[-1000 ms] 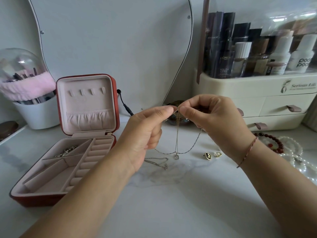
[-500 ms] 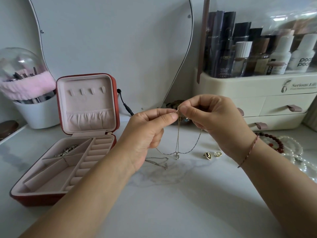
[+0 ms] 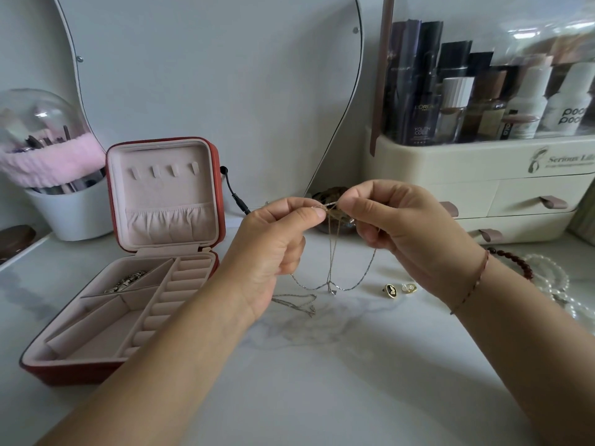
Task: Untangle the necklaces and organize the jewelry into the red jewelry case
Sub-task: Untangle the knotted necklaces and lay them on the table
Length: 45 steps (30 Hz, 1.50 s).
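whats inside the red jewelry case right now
One silvery piece lies in the back left compartment of the red jewelry case; the other compartments and the ring rolls show only lining. The inside of the lid's gathered pocket is hidden.

Soft even daylight — bowed edges

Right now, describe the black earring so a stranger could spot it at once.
Find the cream drawer organiser at the back right, then drop to the marble tabletop before it, just below the right hand. Two earrings lie side by side: the black earring is the left one, a gold-rimmed oval with a dark face; the pale earring beside it is whitish.
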Motion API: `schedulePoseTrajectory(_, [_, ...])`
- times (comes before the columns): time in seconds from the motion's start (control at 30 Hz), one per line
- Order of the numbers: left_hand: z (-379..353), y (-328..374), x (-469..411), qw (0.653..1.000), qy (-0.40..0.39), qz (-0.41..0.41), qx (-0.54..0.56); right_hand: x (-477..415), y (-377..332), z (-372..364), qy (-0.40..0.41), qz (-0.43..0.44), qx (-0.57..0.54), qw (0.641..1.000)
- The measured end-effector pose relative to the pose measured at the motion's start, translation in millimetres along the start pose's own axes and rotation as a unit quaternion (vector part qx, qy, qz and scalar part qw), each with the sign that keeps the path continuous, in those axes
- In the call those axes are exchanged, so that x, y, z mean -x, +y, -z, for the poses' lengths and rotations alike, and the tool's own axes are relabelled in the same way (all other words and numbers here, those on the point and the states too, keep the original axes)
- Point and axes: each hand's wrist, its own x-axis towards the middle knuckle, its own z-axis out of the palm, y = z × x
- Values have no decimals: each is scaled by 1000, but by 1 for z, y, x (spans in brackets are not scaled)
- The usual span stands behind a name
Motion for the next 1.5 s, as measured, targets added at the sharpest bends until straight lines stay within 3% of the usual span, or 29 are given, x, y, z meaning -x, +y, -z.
schedulePoseTrajectory(0.4, [1,-2,-1,998,-51,37,-18,-1,1,1,-25,-66,-164,984])
schedulePoseTrajectory(0.53, [1,-1,-1,999,-45,16,-12,-1,-1,3,-24,-66,-194,979])
schedulePoseTrajectory(0.7, [1,-1,0,999,-44,-12,3,-1,-1,4,-15,-25,-119,992])
schedulePoseTrajectory(0.8, [0,0,2,999,-44,-23,-6,2,-3,1,-11,26,-9,1000])
schedulePoseTrajectory(1.1, [-1,0,2,996,-29,-77,-41,11,-12,-5,28,118,207,971])
schedulePoseTrajectory(1.37, [-1,3,3,993,-30,-95,-63,8,-8,-3,50,154,262,951])
schedulePoseTrajectory(1.5, [-1,1,3,990,-22,-107,-87,9,-9,-3,22,136,185,973])
